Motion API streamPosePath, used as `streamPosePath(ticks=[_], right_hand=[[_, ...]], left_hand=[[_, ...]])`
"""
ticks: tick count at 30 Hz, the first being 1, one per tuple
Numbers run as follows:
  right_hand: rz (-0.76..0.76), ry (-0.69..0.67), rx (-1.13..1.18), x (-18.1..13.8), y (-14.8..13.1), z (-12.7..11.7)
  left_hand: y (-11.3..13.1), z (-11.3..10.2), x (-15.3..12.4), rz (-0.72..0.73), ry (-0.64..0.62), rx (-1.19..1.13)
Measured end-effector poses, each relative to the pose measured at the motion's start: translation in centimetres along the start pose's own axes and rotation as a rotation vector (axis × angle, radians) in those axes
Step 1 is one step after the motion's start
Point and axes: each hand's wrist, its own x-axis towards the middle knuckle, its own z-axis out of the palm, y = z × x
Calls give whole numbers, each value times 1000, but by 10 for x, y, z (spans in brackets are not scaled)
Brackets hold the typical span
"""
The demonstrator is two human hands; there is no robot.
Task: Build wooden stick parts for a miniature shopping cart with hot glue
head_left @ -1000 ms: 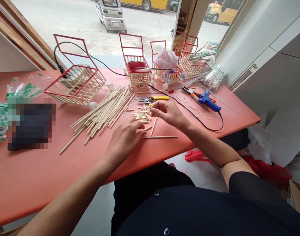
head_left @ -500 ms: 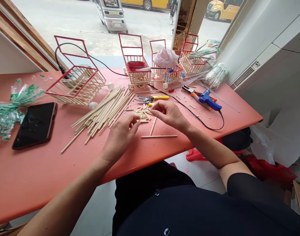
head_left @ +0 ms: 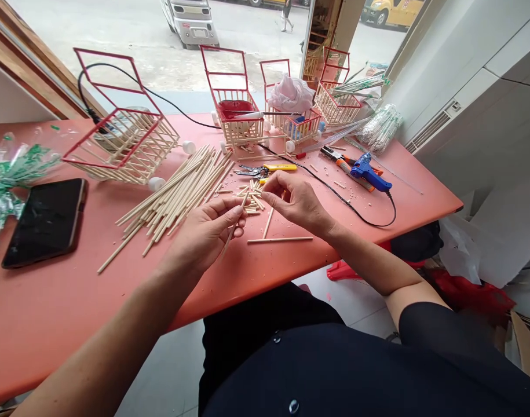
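My left hand [head_left: 208, 231] is lifted a little over the salmon table [head_left: 51, 313] and pinches a short wooden stick [head_left: 235, 223] between thumb and fingers. My right hand [head_left: 293, 200] hovers close beside it with fingers curled in a pinch over a small heap of short cut sticks [head_left: 249, 200]; what it holds is too small to make out. A pile of long wooden sticks [head_left: 178, 194] lies to the left of both hands. Two loose sticks [head_left: 280, 238] lie just in front of my right hand.
A black phone [head_left: 45, 220] and green-printed plastic wrappers [head_left: 8, 174] lie at the left. Stick carts with red frames [head_left: 117, 139] stand along the back. Yellow-handled cutters [head_left: 269, 169], a blue glue gun [head_left: 369, 174] with its black cord, and pliers lie right.
My left hand has risen off the table with a short stick now pinched in it. My right hand stays over the cut sticks. The view has shifted slightly.
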Motion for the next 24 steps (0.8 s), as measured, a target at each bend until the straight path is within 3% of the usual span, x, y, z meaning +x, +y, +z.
streamPosePath(ticks=[7,24], right_hand=[[-8,-20,-7,-1,-1,5],[-9,-26,-56,-2,-4,5]], left_hand=[[-1,-5,0,-16,-48,-14],[-2,-2,-1,17,16,48]])
